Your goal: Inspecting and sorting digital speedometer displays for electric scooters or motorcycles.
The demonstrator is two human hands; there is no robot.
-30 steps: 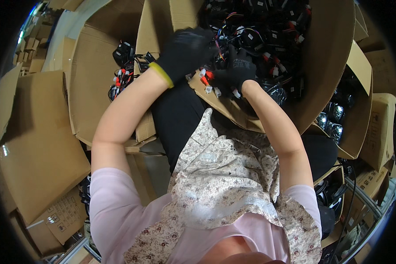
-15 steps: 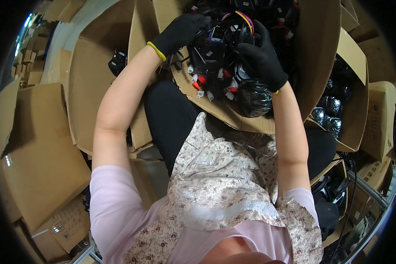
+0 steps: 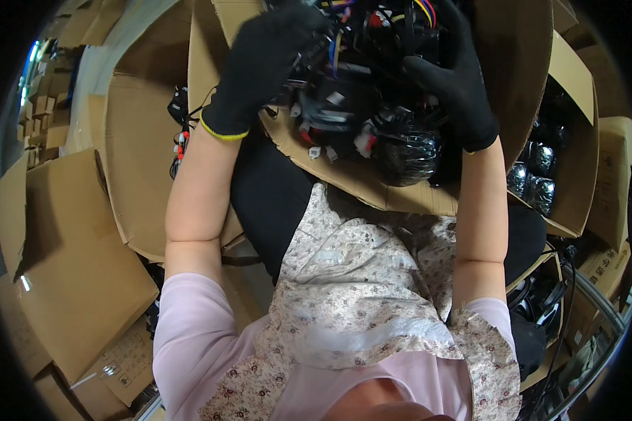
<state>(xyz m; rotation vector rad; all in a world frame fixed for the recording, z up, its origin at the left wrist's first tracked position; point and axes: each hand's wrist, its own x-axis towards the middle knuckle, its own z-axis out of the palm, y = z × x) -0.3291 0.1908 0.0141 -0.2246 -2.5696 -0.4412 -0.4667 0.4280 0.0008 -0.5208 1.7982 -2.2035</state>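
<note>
My left hand (image 3: 263, 67), in a black glove with a yellow cuff, reaches into the upper left of an open cardboard box (image 3: 400, 198). Its fingers curl, partly blurred, at a dark part I cannot make out. In a black glove too, my right hand (image 3: 462, 91) has its thumb and fingers round a black wired part (image 3: 423, 45) with a loop of coloured wires above it. Black parts with white and red connectors (image 3: 328, 152) fill the box between the hands. A round bundle in shiny black film (image 3: 409, 156) lies below my right thumb.
Another open carton (image 3: 137, 140) stands at the left with a black part and red-tipped leads inside. A carton with film-wrapped bundles (image 3: 541, 160) stands at the right. Headphone-like black items (image 3: 541, 302) sit lower right. A large carton (image 3: 84, 259) stands lower left.
My hands have moved apart and appear larger; the left has shifted left, the right to the right. The coloured wire loop has moved right and up along with my right hand.
</note>
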